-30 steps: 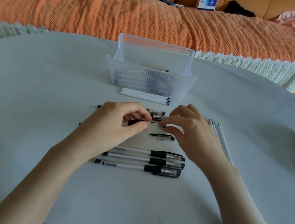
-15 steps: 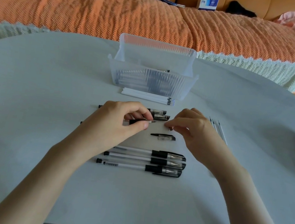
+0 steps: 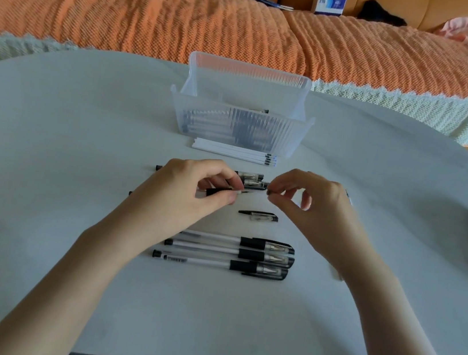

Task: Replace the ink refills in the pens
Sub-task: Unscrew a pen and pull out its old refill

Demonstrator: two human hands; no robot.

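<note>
**Small parts in a crowded middle**

The left hand (image 3: 182,197) pinches the open pen (image 3: 217,192) by its black grip, tip pointing right, just above the counter (image 3: 71,214). The right hand (image 3: 312,209) has thumb and forefinger closed on what seems a small dark piece (image 3: 268,192), too small to name. If it slips, it could roll among the loose cap (image 3: 260,215) and the three capped pens (image 3: 231,252). Fresh refills (image 3: 230,150) lie beyond, against the basket (image 3: 239,130). There is open room on both sides of the hands, and the near edge is well apart.
</note>
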